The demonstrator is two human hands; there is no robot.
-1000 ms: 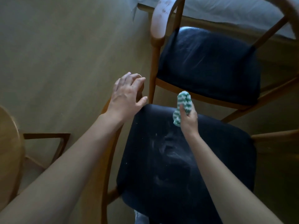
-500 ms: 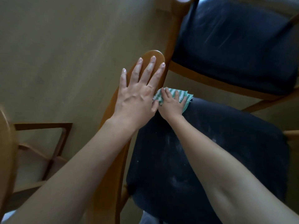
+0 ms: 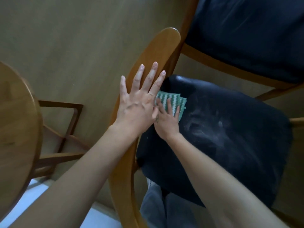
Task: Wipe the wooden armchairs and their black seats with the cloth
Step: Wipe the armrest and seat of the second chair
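Slid left hand (image 3: 136, 109) back down curved wooden armrest (image 3: 158, 46), flat and spread wide. Pressing green-and-white striped cloth (image 3: 174, 99) onto dusty black seat (image 3: 230, 137) with flat right hand (image 3: 166, 124).

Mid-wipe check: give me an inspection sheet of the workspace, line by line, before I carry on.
Surface: black padded seat of the near wooden armchair, whitish dust smears across its middle.
Job's things: green-and-white striped cloth spread flat on that seat beside the curved wooden armrest; second armchair's black seat lies beyond.
Clutter: nothing seen.
Grips: left hand rests flat on the armrest, fingers straight; right hand presses the cloth onto the seat, fingers straight.
Cables: nothing seen.
Surroundings: light wooden floor; round wooden table at the left edge.
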